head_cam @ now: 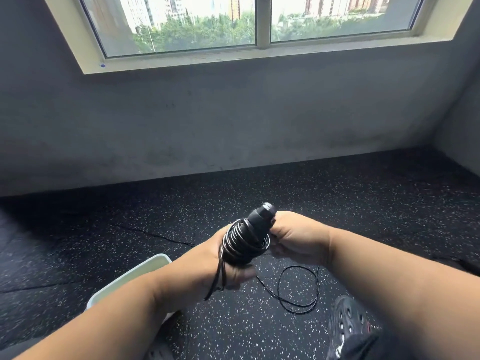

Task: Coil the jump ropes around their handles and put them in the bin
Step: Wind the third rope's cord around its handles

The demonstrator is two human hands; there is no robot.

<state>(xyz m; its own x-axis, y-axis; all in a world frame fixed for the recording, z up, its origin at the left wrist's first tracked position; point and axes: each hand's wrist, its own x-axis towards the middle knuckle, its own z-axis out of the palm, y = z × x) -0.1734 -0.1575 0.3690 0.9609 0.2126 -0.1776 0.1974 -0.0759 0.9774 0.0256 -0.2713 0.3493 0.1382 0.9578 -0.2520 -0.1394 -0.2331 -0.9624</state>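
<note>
My left hand (226, 268) grips the black jump rope handles (255, 224), held tilted up to the right, with several turns of thin black rope (242, 242) wound around them. My right hand (298, 237) is closed on the rope right beside the coil. A loose length of the rope (298, 289) loops on the floor below my hands. A short strap end hangs down past my left wrist. The pale bin (145, 268) sits on the floor at lower left, mostly hidden behind my left forearm.
Black speckled rubber flooring (337, 203) runs to a grey wall (233, 120) under a window (257, 22). A black perforated shoe (348, 326) is at lower right. A seam in the floor mat runs left of my hands.
</note>
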